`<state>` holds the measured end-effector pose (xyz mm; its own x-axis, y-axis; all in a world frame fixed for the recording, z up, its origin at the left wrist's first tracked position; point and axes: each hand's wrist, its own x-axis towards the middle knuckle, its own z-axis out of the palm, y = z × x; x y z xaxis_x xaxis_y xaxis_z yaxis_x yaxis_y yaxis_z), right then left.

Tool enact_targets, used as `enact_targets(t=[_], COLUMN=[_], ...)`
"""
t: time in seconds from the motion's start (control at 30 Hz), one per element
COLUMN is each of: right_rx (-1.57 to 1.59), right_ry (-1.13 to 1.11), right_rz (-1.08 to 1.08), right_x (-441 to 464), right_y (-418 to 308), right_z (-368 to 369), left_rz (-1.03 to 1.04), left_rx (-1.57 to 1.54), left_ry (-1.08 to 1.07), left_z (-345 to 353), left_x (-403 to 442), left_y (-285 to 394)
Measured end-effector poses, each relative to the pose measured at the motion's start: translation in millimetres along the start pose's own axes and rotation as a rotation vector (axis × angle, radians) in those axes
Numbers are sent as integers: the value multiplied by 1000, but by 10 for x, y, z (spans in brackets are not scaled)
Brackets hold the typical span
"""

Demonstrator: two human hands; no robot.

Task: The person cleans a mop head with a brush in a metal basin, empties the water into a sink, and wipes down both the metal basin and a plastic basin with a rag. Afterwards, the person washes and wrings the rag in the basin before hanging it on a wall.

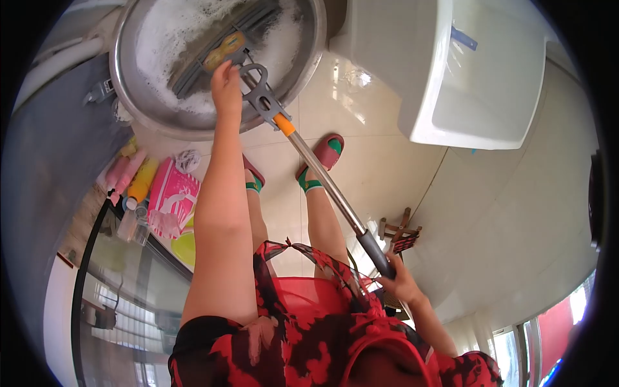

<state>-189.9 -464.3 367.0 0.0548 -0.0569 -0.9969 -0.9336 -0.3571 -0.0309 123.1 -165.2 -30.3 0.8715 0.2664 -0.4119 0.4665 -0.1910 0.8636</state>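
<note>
A mop with a steel pole [327, 184] slants from the lower right up to a large metal basin [193, 133]. Its wide grey head, with a yellow label or plate [224, 50] in the middle, lies in the foamy water [155, 48]. Up at the basin, my left hand [225, 90] has its bent fingers at the mop head, beside the grey lever [263, 100]; part of the grip is hidden. My right hand [401, 278] is wrapped round the dark grip [376, 253] at the pole's other end.
To the right stands a white sink [422, 109] with a blue object in it. Several bottles [142, 180] and a pink striped bag [173, 197] are on the left floor. A small wooden stool [401, 231] is right of the pole. My slippered feet [327, 153] stand on pale tiles.
</note>
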Motion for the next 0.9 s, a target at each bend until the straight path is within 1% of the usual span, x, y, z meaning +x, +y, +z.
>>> enact_targets(t=[0.03, 0.07, 0.1, 0.13, 0.17, 0.2, 0.23, 0.27, 0.3, 0.33, 0.4, 0.43, 0.5, 0.53, 0.6, 0.63, 0.67, 0.7, 0.73, 0.8, 0.83, 0.87, 0.9], right_rx=[103, 63, 4, 53, 15, -78, -158, -226, -307, -305, -336, -297, -316, -339, -277, -235, -193, -171, -170, -289, -278, -284, -404], right_ry=[-29, 2, -73, -41, 11, 145, 286, 444, 588, 574, 357, 369, 400, 434, 393, 381, 370, 321, 320, 274, 157, 159, 355], right_rz=[-30, -125, -127, -224, -249, -347, -443, -423, -396, -386, 19, -8, -20, -39, -20, -63, -107, -119, -121, -108, -35, -38, -244], right_x=[221, 457, 710, 1056, 1285, 1523, 1793, 2101, 2321, 2434, 2602, 2690, 2910, 2951, 3042, 3105, 3160, 3210, 3203, 3176, 3181, 3160, 3118], right_y=[-212, -406, -719, -755, -1104, -1330, -1523, -1712, -1798, -1872, -2066, -1981, -1785, -1743, -1660, -1584, -1517, -1458, -1446, -1435, -1439, -1437, -1408], right_z=[21, 95, 134, 320, 457, 620, 814, 1045, 1189, 1206, 1196, 1237, 1285, 1278, 1225, 1210, 1188, 1150, 1115, 1040, 988, 1005, 1041], left_rz=[-203, -232, -261, -256, -445, -642, -661, -670, -693, -708, -739, -750, -861, -872, -860, -762, -764, -699, -636, -606, -601, -596, -597], left_rx=[-161, -127, -94, -97, -238, -376, -437, -426, -561, -695, -757, -750, -562, -554, -623, -601, -602, -566, -529, -489, -525, -563, -547], left_ry=[24, 55, 90, 103, 109, 108, 94, 76, 37, 8, -207, -208, -296, -299, -323, -250, -249, -201, -154, -128, -161, -193, -197], left_z=[-136, -254, -347, -419, -468, -499, -511, -464, -426, -423, -381, -356, -320, -303, -245, -197, -175, -165, -167, -194, -222, -238, -224], left_x=[-202, -375, -513, -591, -662, -731, -709, -614, -540, -441, -156, -32, 174, 193, 183, 98, -2, -70, -145, -341, -441, -548, -662], left_y=[129, 109, 46, 30, 14, -33, -105, -145, -164, -165, -117, -89, -93, -198, -349, -255, -152, -79, -33, 58, 95, 139, 197])
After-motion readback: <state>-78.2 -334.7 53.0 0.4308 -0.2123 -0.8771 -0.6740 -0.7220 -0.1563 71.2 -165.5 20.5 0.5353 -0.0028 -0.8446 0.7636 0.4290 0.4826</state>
